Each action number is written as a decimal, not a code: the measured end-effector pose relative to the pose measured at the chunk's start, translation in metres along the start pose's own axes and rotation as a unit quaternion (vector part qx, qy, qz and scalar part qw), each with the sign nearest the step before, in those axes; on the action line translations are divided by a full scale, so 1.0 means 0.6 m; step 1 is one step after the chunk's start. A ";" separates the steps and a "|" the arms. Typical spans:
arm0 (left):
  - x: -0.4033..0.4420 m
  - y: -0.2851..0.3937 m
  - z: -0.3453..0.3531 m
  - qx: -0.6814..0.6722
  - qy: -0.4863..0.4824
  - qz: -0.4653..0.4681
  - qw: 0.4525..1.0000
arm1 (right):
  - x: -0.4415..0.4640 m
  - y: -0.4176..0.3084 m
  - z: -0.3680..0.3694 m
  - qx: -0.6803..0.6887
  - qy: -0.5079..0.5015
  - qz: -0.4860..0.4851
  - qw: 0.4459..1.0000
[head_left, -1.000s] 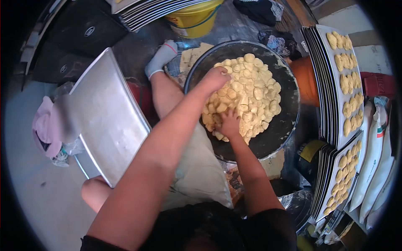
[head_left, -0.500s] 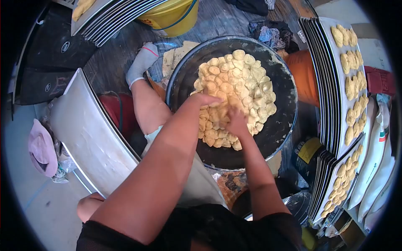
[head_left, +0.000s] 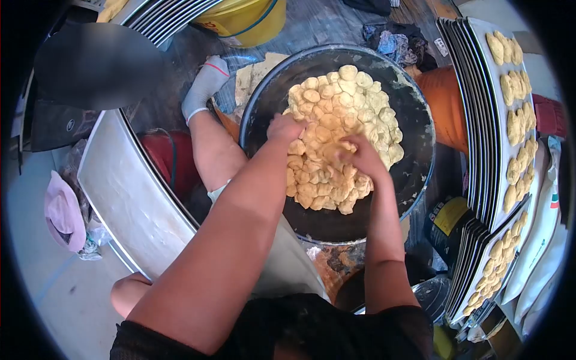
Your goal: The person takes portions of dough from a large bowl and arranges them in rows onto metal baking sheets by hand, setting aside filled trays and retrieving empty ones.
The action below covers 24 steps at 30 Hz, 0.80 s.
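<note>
A heap of pale yellow dough pieces lies in a wide black round tub, pressed against one another. At the heap's left edge is my left hand, its fingers curled in and closed; what they hold, if anything, is hidden. My right hand is over the middle right of the heap, fingers apart and slightly blurred, close to the dough. Nearer to me, the front of the heap looks uneven and pulled about.
Stacked trays with shaped dough pieces stand on the right, beside an orange container. A yellow bucket is behind the tub. On the left are a bare metal tray and a gloved or socked limb. A dark blurred shape covers the upper left.
My left hand has shifted to the heap's left edge and its fingers have curled in. My right hand has moved up and right. The dough's front part has changed shape. The dark blurred shape has appeared.
</note>
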State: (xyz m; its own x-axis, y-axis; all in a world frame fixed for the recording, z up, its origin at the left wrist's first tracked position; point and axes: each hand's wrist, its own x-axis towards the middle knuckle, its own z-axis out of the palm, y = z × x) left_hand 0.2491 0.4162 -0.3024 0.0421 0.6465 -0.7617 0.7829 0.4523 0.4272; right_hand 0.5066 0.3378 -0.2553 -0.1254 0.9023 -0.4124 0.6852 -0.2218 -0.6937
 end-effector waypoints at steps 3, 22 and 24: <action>-0.004 -0.002 0.042 -0.011 0.132 -0.026 0.991 | 0.095 0.020 -0.036 -0.002 0.166 0.087 0.982; 0.048 -0.038 -0.028 -0.263 -0.241 -0.109 0.928 | 0.169 -0.099 0.113 -0.217 0.198 0.081 0.952; 0.054 -0.037 -0.006 -0.333 -0.089 -0.080 0.935 | 0.098 -0.076 0.157 -0.210 0.120 0.004 0.970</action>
State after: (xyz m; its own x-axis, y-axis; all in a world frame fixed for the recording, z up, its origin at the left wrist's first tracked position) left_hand 0.2307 0.4293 -0.3346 0.1068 0.4529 -0.8851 0.2307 0.8546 0.4652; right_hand 0.4007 0.3662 -0.3036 0.0182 0.9723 -0.2330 0.9234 -0.1057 -0.3689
